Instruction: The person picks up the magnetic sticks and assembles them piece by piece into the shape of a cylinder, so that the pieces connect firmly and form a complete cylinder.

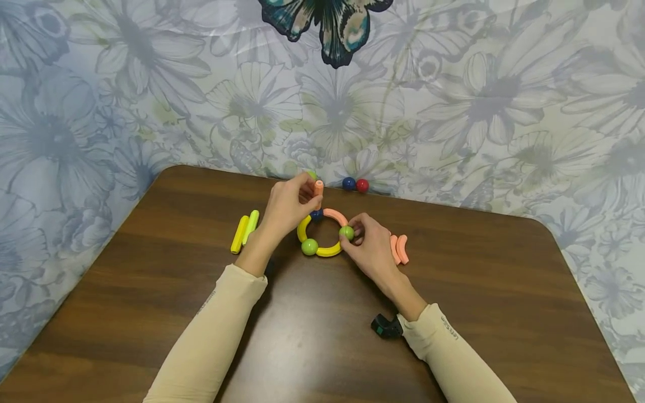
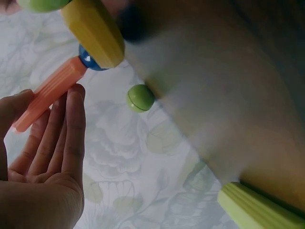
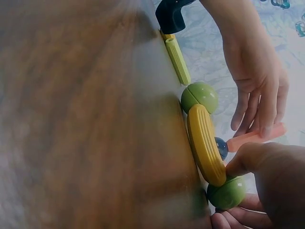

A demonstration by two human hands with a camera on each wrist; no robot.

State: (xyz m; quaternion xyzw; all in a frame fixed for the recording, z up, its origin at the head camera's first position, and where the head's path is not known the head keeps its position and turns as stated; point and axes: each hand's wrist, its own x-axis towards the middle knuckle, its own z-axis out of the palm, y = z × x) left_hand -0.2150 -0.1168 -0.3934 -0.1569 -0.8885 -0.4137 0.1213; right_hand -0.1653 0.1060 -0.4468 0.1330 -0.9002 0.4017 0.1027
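My left hand [image 1: 288,206] pinches a straight orange rod [image 1: 319,188] between thumb and fingers, holding it upright. In the left wrist view, the rod's lower end meets a dark blue ball [image 2: 90,59]. That ball is part of a ring lying on the table, made of yellow curved rods [image 1: 329,251], an orange curved rod [image 1: 335,215] and green balls. On the ring's right side, my right hand [image 1: 374,246] grips a green ball [image 1: 346,233] with thumb and fingertips. Another green ball [image 1: 309,247] joins the two yellow rods at front left.
Left of the ring lie a yellow rod [image 1: 239,235] and a light green rod [image 1: 250,227]. Orange curved rods [image 1: 401,249] lie beside my right hand. Along the back edge, near the patterned wall, sit a blue ball [image 1: 349,183], a red ball [image 1: 362,185] and a green ball [image 2: 140,98].
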